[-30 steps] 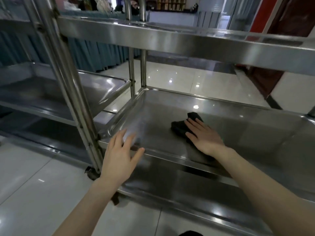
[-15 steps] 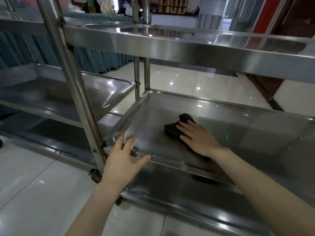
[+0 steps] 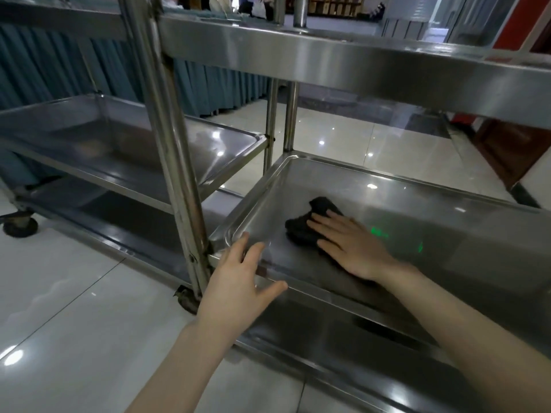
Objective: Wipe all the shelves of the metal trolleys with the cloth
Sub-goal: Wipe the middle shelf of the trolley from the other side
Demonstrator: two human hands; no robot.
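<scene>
Nearest the camera, two bare forearms reach forward over a pale tiled floor (image 3: 59, 293). At the front left corner of the trolley's middle shelf (image 3: 447, 263), the left hand (image 3: 238, 293) is open with its fingers spread. Its fingertips lie at the raised rim and its thumb points along the front edge; whether it presses on the metal I cannot tell. Below that edge lies the bottom shelf (image 3: 343, 347), and a small caster (image 3: 187, 299) sits under the corner post (image 3: 167, 144). A little farther in, the right hand (image 3: 354, 248) lies flat with straight fingers on a dark cloth (image 3: 307, 225), holding it against the shelf. The cloth is bunched and lies in the left half of the middle shelf, sticking out beyond the fingertips toward the back left. Two small green spots of light (image 3: 377, 234) show on the metal just right of that hand. Overhead runs the front edge of the top shelf (image 3: 357, 73). To the left stands a second trolley (image 3: 134, 150), just beside the first, with a black wheel (image 3: 21, 226) at its far left. Behind both hangs a blue pleated curtain (image 3: 44, 61), and glossy floor stretches away beyond.
</scene>
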